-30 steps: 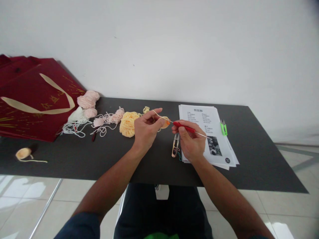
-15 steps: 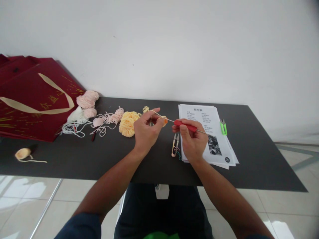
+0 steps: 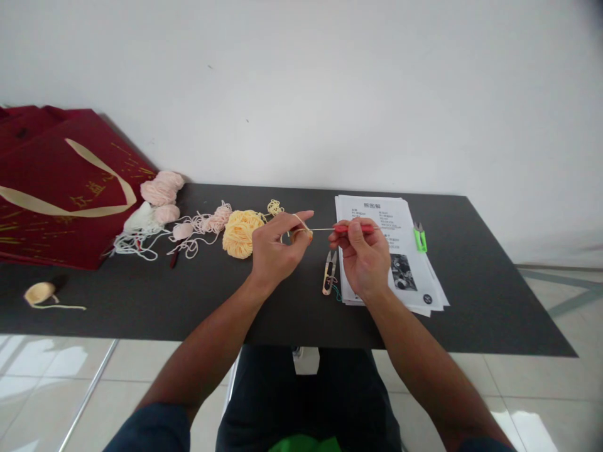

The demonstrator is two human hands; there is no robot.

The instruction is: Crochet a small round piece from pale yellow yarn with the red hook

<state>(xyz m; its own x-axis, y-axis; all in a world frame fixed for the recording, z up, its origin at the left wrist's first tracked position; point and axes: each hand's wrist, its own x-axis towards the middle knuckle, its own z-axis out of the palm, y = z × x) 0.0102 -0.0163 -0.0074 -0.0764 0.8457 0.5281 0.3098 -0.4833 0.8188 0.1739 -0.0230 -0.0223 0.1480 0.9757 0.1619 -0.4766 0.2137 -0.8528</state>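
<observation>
My right hand point(image 3: 365, 257) grips a crochet hook by its red handle point(image 3: 351, 229), above the left part of the printed sheets point(image 3: 372, 201). The metal shaft runs left to the fingertips of my left hand point(image 3: 277, 251). Thumb and fingers there are pinched on a small yellow crochet piece point(image 3: 309, 235), mostly hidden, with a bit of orange at its edge. Pale yellow yarn point(image 3: 298, 218) passes over the raised index finger. Just left of that hand lies a yellow yarn ball point(image 3: 242, 234).
Thread snips point(image 3: 330, 273) lie beside the papers, and green snips point(image 3: 419, 238) on their right edge. Pink yarn point(image 3: 162, 188), white yarn point(image 3: 139, 223) and a dark red bag point(image 3: 56, 188) are at left. A small cream crocheted cup point(image 3: 40, 293) sits near the front left edge.
The index finger of my left hand has stretched out to the right. The hook has turned from slanting to nearly level, and the crochet piece shows less between my fingers.
</observation>
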